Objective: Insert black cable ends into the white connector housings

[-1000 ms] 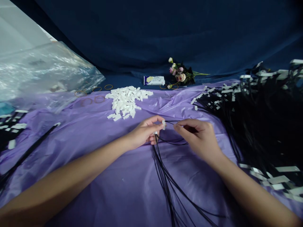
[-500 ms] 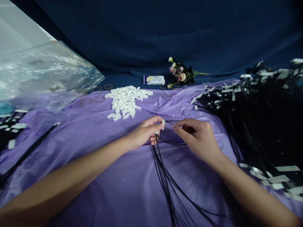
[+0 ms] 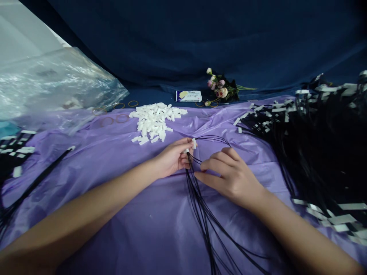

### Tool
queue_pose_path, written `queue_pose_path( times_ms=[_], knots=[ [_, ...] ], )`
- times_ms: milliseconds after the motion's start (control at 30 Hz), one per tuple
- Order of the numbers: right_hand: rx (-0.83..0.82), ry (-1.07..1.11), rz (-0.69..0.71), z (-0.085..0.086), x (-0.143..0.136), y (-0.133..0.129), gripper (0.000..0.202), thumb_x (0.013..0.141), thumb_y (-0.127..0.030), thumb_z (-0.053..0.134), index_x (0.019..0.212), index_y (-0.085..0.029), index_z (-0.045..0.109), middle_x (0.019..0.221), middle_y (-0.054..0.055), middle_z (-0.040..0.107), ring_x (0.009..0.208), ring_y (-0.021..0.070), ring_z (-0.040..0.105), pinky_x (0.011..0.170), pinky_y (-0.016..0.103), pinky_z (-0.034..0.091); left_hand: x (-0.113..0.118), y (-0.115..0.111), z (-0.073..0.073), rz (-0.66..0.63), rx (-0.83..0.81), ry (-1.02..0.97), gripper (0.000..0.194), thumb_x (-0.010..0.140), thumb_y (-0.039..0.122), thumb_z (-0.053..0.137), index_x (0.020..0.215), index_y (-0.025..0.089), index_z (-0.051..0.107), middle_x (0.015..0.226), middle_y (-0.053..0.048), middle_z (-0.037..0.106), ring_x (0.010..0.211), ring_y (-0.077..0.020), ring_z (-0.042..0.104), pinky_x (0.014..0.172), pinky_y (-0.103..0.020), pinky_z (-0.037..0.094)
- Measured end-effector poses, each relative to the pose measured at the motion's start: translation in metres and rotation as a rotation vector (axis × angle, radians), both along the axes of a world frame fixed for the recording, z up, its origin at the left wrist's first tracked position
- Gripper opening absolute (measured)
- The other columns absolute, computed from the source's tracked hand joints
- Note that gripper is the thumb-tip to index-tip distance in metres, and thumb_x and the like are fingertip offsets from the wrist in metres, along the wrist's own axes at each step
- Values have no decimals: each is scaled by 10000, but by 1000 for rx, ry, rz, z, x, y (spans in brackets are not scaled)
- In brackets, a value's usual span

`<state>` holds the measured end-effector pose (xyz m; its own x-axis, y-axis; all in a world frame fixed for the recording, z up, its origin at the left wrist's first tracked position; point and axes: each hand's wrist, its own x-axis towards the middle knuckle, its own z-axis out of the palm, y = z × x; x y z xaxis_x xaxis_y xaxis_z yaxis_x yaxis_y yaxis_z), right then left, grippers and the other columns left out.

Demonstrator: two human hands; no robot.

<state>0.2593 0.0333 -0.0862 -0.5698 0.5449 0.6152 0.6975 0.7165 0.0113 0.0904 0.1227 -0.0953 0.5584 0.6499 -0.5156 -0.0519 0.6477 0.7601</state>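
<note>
My left hand (image 3: 173, 159) is closed, thumb and fingers pinching a small white plastic piece (image 3: 194, 143). Thin black cords (image 3: 213, 137) run out of that piece and arc to the right. A second white piece (image 3: 187, 151) shows against the left palm, with a bundle of black cords (image 3: 200, 208) hanging from it toward me. My right hand (image 3: 225, 173) is just right of the bundle, its fingers curled toward the cords with thumb and index a little apart. Whether a cord lies between them is hard to see.
A pile of white plastic pieces (image 3: 156, 120) lies behind my left hand on the purple sheet (image 3: 114, 225). Black cords with white ends (image 3: 309, 152) heap at right; more lie at left (image 3: 31, 183). Behind are artificial flowers (image 3: 222, 89), a wrapped packet (image 3: 188, 96) and a clear plastic bag (image 3: 57, 84).
My right hand has moved down and toward me, away from the upper cords, and its pinch has loosened. Those cords now bow upward in an arc. My left hand keeps its hold.
</note>
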Motion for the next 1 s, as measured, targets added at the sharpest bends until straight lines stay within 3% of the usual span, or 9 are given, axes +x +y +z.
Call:
queue_pose_path(
  times_ms=[267, 500, 667, 867, 1000],
  knots=[
    [43, 13, 71, -7, -4, 8, 144, 862, -129, 598, 761, -197, 676, 833, -18, 697, 774, 138, 538, 740, 330, 368, -1, 1, -4, -1, -13, -52, 100, 823, 243, 595, 850, 183, 520, 607, 62, 376, 427, -32, 346, 421, -156, 334],
    [-15, 122, 91, -6, 7, 9, 89, 833, -118, 629, 861, -192, 669, 861, 13, 686, 757, 143, 564, 726, 335, 411, 0, 1, -2, 8, -4, -40, 96, 823, 240, 588, 833, 173, 519, 608, 58, 387, 417, -30, 333, 418, -164, 320],
    [-301, 666, -20, -9, 8, 14, 86, 797, -132, 661, 863, -186, 671, 825, 34, 649, 782, 141, 599, 711, 284, 474, -1, 1, -4, -18, -21, -77, 125, 816, 245, 604, 811, 183, 496, 603, 62, 367, 419, -31, 341, 426, -169, 311],
    [-636, 1696, -96, -8, 5, 24, 68, 778, -227, 697, 748, -189, 650, 798, -15, 632, 687, 91, 601, 697, 248, 515, -1, 0, -3, -29, 1, -93, 102, 844, 230, 566, 797, 180, 491, 595, 59, 339, 421, -25, 327, 430, -171, 299],
    [-651, 2053, -39, 0, 21, 26, 118, 815, -303, 675, 835, -189, 648, 820, -24, 632, 805, 87, 627, 839, 247, 521, 1, -2, -1, -10, 26, -75, 97, 841, 209, 560, 792, 180, 481, 613, 51, 371, 426, -20, 313, 433, -173, 298]
  ],
)
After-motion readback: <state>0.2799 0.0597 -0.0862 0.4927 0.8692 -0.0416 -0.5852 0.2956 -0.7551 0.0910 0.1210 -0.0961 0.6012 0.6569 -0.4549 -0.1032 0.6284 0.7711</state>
